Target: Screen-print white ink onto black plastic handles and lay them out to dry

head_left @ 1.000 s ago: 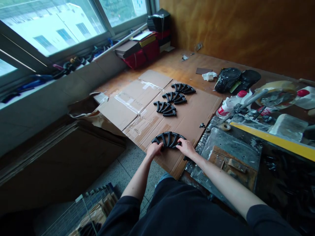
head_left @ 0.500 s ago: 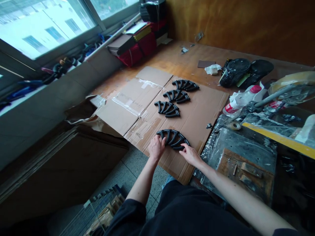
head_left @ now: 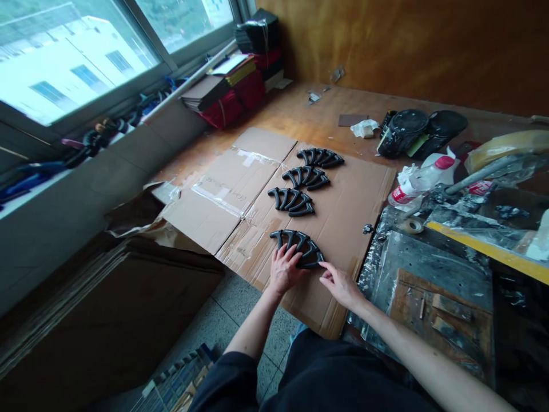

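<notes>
Having moved inward, the left hand [head_left: 285, 271] is spreading wide over the nearest black fan of curved pieces [head_left: 303, 239] on the cardboard [head_left: 351, 191], probably steadying it, while the right hand [head_left: 342, 284], part-open, is fingering its right end.

Plastic bottle [head_left: 425, 177] near black tubs [head_left: 405, 130]

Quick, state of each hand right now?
Left hand: open, fingers spread over the nearest black fan shape.
Right hand: loosely open, index finger at that shape's right end; contact unclear.
</notes>
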A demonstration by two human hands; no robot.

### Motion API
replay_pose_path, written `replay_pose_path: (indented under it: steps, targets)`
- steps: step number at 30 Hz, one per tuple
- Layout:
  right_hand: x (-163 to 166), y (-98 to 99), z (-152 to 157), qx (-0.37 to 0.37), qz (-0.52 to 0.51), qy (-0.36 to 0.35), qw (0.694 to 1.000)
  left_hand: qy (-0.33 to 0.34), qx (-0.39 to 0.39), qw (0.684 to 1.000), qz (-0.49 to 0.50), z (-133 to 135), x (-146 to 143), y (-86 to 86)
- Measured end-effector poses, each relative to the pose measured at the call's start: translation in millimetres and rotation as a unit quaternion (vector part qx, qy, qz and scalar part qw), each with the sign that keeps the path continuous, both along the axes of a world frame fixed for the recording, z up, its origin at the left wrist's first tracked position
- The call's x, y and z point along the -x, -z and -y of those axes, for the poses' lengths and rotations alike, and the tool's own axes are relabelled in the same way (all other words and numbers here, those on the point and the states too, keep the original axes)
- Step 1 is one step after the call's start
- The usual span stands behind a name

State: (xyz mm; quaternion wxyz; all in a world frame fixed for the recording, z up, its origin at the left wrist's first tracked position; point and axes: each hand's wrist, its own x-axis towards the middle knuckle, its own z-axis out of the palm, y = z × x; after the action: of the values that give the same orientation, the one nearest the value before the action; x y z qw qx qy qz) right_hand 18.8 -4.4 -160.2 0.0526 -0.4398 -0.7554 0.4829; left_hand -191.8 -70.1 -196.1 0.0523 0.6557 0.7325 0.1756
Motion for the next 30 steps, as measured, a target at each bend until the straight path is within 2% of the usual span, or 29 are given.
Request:
replay_pose_path:
  steps: [4, 6, 8, 10, 15, 19, 22, 25, 27, 30]
  targets:
    - [-13.6, -15.4, 1.8, -0.027, -0.044, 0.035, 0.998, 0.004, -0.01, 1.0, -0.03, -25.0, 73.6, 1.9]
    - [-24.4, -24.0, 3.0, -0.028, -0.056, 0.058, 0.996, -0.001, 0.005, 0.999, -0.038, -36.3, 97.9, 5.5]
    - [-38.2, -34.0, 5.6, -0.036, -0.067, 0.082, 0.994, 0.008, 0.022, 0.999, -0.048, -41.5, 107.6, 8.6]
    - [-55.2, -46.1, 9.4, -0.048, -0.078, 0.106, 0.99, 0.008, 0.019, 0.998, -0.065, -39.6, 103.4, 9.8]
    - [-122.7, -74.6, 14.9, -0.116, -0.07, 0.178, 0.975, -0.063, -0.059, 0.994, -0.062, -19.6, 56.7, 4.0]
    - [-220.7, -79.5, 20.6, -0.182, -0.005, 0.266, 0.947, -0.099, -0.121, 0.988, 0.011, -2.2, -4.9, -2.6]
    - [-305.8, -71.3, 34.8, -0.199, 0.096, 0.335, 0.916, -0.077, -0.137, 0.986, 0.063, 8.1, -57.6, -7.7]
    - [-368.7, -54.1, 53.8, -0.162, 0.196, 0.384, 0.887, -0.046, -0.112, 0.988, 0.1, 11.8, -107.2, -15.5]
    - [-388.9, -39.2, 64.1, -0.133, 0.217, 0.385, 0.887, -0.034, -0.096, 0.987, 0.124, 9.6, -136.8, -23.0]
    - [-395.2, -18.5, 69.7, -0.109, 0.206, 0.368, 0.9, -0.005, -0.08, 0.985, 0.151, 1.7, -174.2, -37.2]
